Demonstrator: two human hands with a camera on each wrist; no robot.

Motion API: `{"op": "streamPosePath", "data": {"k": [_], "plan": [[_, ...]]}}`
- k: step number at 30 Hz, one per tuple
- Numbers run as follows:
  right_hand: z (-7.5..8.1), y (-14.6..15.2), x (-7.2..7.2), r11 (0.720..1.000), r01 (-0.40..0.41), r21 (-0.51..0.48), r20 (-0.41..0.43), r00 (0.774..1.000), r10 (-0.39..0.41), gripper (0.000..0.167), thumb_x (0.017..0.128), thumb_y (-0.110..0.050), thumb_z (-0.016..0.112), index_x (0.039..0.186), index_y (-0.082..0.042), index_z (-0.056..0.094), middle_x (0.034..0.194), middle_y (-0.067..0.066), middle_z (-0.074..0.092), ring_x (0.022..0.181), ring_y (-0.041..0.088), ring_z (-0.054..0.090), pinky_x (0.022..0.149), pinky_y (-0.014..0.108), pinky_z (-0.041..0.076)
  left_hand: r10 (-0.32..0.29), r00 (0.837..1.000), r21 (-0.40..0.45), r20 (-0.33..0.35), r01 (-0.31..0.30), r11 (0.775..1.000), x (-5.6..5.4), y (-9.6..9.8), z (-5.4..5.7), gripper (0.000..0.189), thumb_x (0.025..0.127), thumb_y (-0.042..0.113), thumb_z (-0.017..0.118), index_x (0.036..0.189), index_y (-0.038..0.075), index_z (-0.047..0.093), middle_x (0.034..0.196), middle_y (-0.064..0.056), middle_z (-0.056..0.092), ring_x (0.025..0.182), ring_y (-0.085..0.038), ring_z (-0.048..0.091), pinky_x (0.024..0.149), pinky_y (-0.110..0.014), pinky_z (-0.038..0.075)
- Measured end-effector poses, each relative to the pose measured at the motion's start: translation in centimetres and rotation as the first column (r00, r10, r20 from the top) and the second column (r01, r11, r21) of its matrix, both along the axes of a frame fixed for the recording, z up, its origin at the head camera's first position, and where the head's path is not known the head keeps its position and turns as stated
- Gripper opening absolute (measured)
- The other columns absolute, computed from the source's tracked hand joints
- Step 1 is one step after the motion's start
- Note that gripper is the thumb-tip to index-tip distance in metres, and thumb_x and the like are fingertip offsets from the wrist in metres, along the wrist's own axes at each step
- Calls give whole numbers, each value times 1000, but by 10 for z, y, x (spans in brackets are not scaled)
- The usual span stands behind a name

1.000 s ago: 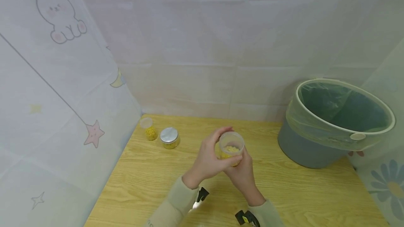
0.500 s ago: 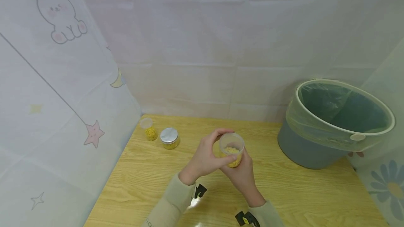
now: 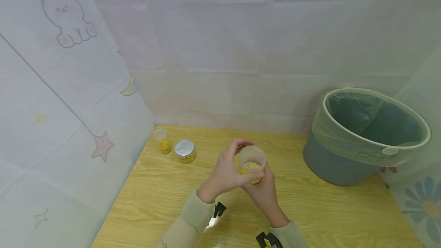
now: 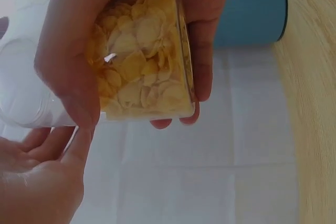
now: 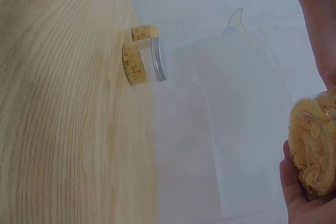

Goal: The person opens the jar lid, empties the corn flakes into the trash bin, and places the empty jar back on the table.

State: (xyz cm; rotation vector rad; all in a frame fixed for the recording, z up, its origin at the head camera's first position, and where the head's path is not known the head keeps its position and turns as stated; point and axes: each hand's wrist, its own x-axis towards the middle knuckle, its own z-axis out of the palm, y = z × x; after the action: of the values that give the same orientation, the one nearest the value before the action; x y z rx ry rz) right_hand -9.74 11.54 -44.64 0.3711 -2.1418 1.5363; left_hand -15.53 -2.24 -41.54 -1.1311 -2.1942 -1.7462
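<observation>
A clear plastic jar (image 3: 253, 160), partly filled with yellow flakes like cornflakes, is held upright between both hands over the table. My left hand (image 3: 225, 171) grips its upper part, thumb across the front and fingers behind the rim. Lower down, my right hand (image 3: 263, 190) wraps round the body from the right. The left wrist view shows the flakes through the wall of the jar (image 4: 142, 56), its base toward the right, with my left hand (image 4: 42, 182) near the rim end. In the right wrist view, fingers of my right hand (image 5: 310, 208) support the jar's base (image 5: 312, 150).
A silver-lidded jar (image 3: 185, 150) of flakes and a narrower clear container (image 3: 163, 142) of yellow pieces stand at the table's back left. A grey-blue bin (image 3: 341, 160) with a clear liner and white rim stands at the right. Printed sheets (image 3: 206, 68) hang behind the wooden table (image 3: 155, 202).
My left hand shifts slightly and its thumb slides along the front of the rim. The jar and my right hand stay nearly in place; the other containers and the bin are unmoved.
</observation>
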Motion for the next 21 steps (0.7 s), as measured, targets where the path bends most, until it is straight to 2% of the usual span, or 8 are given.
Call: {"op": "streamPosePath", "data": {"k": [4, 8, 14, 18, 21], "plan": [[2, -1, 1, 1000, 21, -2, 28, 999, -21, 62, 72, 9, 87, 126, 3, 56, 112, 16, 65, 99, 17, 61, 80, 35, 54, -54, 995, -23, -84, 53, 998, -3, -3, -1, 67, 88, 21, 78, 146, 11, 47, 138, -1, 58, 119, -15, 58, 102, -38, 47], [3, -1, 1, 1000, 29, -4, 42, 999, -29, 63, 72, 9, 87, 126, 6, 56, 112, 18, 65, 99, 16, 61, 78, 35, 55, -81, 991, -23, -103, 79, 997, -4, -4, -2, 64, 90, 23, 73, 147, 10, 47, 138, -3, 58, 119, -17, 59, 101, -39, 48], [3, -1, 1, 999, 32, 6, 34, 999, -32, 63, 72, 9, 88, 126, 7, 56, 112, 19, 65, 100, 17, 62, 78, 36, 56, -70, 993, -28, -91, 68, 997, -3, -4, -2, 61, 91, 22, 74, 146, 11, 49, 135, -1, 60, 118, -18, 59, 100, -39, 48], [2, 0, 1, 999, 30, 24, 22, 999, -31, 64, 72, 8, 88, 128, 6, 55, 115, 19, 64, 103, 22, 62, 82, 36, 54, -54, 997, -12, -49, 53, 999, -2, -3, -2, 60, 90, 23, 78, 142, 14, 51, 129, 1, 62, 114, -17, 60, 96, -40, 50], [1, -1, 1, 999, 25, 33, 6, 1000, -25, 65, 72, 9, 88, 128, 5, 55, 117, 18, 64, 105, 26, 61, 86, 33, 52, -29, 1000, 7, -12, 29, 1000, -1, -1, -1, 60, 87, 24, 83, 138, 16, 51, 130, 4, 61, 117, -16, 59, 97, -41, 49]]}}
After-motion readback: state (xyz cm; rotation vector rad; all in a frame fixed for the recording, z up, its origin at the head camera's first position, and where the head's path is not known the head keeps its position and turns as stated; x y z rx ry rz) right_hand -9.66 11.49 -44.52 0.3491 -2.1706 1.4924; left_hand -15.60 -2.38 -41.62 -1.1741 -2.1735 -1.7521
